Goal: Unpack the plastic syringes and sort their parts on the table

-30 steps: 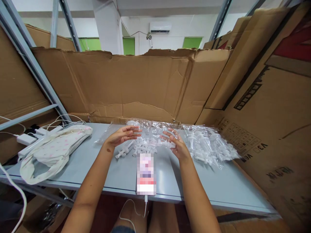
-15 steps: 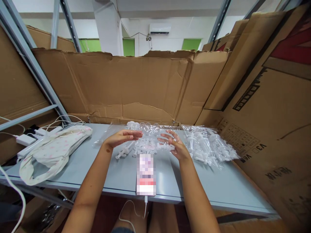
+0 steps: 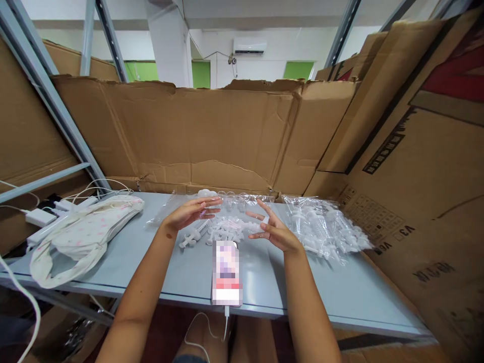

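Observation:
Palm facing inward and fingers stretched, my left hand [image 3: 194, 212] is raised above the table and holds nothing. Opposite it, my right hand [image 3: 276, 231] hovers with its fingers spread; a small white patch shows by its fingers, and I cannot tell whether it touches them. Between and behind the hands lies a pile of small white plastic parts [image 3: 227, 229]. Clear plastic syringes [image 3: 194, 236] rest at the pile's left, below my left hand. To the right of my right hand is a clear bag [image 3: 321, 227] filled with syringe-like pieces.
A phone [image 3: 227, 292] with a blurred screen lies at the front edge, its white cable [image 3: 227, 322] hanging down. A pale cloth bag [image 3: 86, 237] and a power strip [image 3: 49, 227] sit at left. Cardboard [image 3: 212, 131] walls the back and right of the grey table [image 3: 340, 297].
My left hand's fingers have fanned apart a little. The right hand has shifted slightly right and turned, its fingers spreading wider. The objects on the table stay where they were.

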Demonstrator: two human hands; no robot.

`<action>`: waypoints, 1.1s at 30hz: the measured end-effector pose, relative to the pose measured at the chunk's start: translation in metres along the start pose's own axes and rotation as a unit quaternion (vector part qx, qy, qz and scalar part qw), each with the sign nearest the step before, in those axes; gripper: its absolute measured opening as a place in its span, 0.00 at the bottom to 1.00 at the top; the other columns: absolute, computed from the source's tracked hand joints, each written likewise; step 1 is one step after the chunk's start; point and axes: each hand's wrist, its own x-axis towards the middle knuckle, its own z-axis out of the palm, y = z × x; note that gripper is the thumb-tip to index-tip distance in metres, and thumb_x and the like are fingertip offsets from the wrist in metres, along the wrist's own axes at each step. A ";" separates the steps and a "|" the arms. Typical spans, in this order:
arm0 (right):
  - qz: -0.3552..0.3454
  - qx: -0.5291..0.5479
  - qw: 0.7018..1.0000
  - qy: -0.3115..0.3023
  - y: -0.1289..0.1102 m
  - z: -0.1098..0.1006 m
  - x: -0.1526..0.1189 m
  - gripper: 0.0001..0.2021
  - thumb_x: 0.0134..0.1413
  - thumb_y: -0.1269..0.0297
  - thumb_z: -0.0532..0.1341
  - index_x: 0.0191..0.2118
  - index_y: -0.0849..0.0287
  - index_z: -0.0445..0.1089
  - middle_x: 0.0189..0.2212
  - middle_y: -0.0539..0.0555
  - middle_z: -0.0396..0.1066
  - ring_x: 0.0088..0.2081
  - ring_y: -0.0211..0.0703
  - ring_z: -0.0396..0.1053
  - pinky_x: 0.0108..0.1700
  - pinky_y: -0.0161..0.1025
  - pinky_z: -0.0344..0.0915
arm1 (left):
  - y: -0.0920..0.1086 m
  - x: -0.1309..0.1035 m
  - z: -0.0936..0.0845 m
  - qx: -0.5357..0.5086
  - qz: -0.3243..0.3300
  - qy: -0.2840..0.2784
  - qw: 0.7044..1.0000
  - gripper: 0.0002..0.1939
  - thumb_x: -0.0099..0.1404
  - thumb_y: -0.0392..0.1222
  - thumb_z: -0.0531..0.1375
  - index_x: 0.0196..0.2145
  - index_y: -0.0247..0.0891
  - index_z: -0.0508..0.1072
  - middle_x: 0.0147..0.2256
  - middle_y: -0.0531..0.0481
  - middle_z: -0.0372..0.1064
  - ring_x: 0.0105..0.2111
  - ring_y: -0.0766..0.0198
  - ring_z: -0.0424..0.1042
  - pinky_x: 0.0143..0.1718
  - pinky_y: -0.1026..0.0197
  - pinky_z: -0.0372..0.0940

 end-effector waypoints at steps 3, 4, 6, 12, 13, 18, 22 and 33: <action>-0.055 0.019 0.997 0.040 0.002 -0.004 0.004 0.33 0.41 0.63 0.67 0.56 0.47 0.59 0.48 0.55 0.70 0.40 0.44 0.72 0.39 0.46 0.71 | -0.001 0.001 0.003 -0.031 0.025 0.015 0.999 0.20 0.65 0.46 0.53 0.54 0.43 0.64 0.60 0.42 0.54 0.56 0.50 0.59 0.56 0.44 0.53; -0.072 0.028 0.996 0.054 0.003 -0.004 0.006 0.31 0.39 0.60 0.68 0.53 0.49 0.62 0.47 0.55 0.71 0.38 0.43 0.73 0.39 0.44 0.71 | -0.002 0.003 0.005 -0.049 0.035 0.018 0.998 0.20 0.65 0.46 0.53 0.54 0.43 0.64 0.60 0.43 0.54 0.56 0.50 0.59 0.56 0.44 0.53; -0.098 0.043 0.991 0.079 0.003 -0.003 0.007 0.29 0.36 0.53 0.68 0.49 0.51 0.67 0.48 0.55 0.70 0.39 0.45 0.72 0.41 0.45 0.70 | -0.005 0.006 0.009 -0.084 0.052 0.024 0.995 0.20 0.65 0.46 0.52 0.54 0.44 0.64 0.60 0.44 0.54 0.56 0.51 0.59 0.56 0.44 0.53; -0.116 0.069 0.987 0.083 0.005 0.007 0.010 0.25 0.35 0.51 0.68 0.44 0.47 0.68 0.49 0.51 0.69 0.50 0.52 0.67 0.49 0.55 0.64 | -0.014 0.020 0.022 -0.133 0.064 0.044 0.988 0.18 0.65 0.45 0.51 0.52 0.43 0.65 0.60 0.45 0.53 0.56 0.51 0.59 0.55 0.44 0.53; -0.116 0.073 0.987 0.088 0.006 0.007 0.011 0.25 0.37 0.51 0.68 0.45 0.46 0.68 0.49 0.50 0.70 0.49 0.52 0.68 0.49 0.55 0.64 | -0.015 0.022 0.024 -0.137 0.063 0.044 0.988 0.18 0.65 0.45 0.51 0.52 0.43 0.65 0.60 0.44 0.53 0.56 0.50 0.59 0.55 0.45 0.54; -0.103 0.101 0.980 0.137 0.012 -0.001 0.019 0.19 0.44 0.54 0.64 0.45 0.48 0.68 0.45 0.48 0.72 0.45 0.48 0.71 0.49 0.50 0.66 | -0.019 0.027 0.032 -0.137 0.035 0.046 0.989 0.19 0.65 0.45 0.52 0.52 0.43 0.64 0.61 0.44 0.52 0.56 0.50 0.59 0.53 0.47 0.55; -0.098 0.124 0.977 0.145 0.013 -0.006 0.021 0.17 0.46 0.55 0.64 0.44 0.50 0.68 0.44 0.49 0.73 0.44 0.49 0.72 0.47 0.50 0.68 | -0.024 0.029 0.033 -0.133 0.022 0.057 0.989 0.20 0.64 0.47 0.53 0.53 0.44 0.64 0.60 0.43 0.54 0.54 0.51 0.62 0.53 0.49 0.56; -0.151 0.173 0.951 0.208 0.017 -0.003 0.025 0.25 0.51 0.55 0.59 0.56 0.37 0.57 0.49 0.51 0.67 0.42 0.47 0.72 0.46 0.59 0.66 | -0.035 0.029 0.028 -0.138 0.002 0.056 0.989 0.20 0.65 0.47 0.53 0.54 0.44 0.62 0.59 0.42 0.55 0.54 0.51 0.61 0.54 0.47 0.54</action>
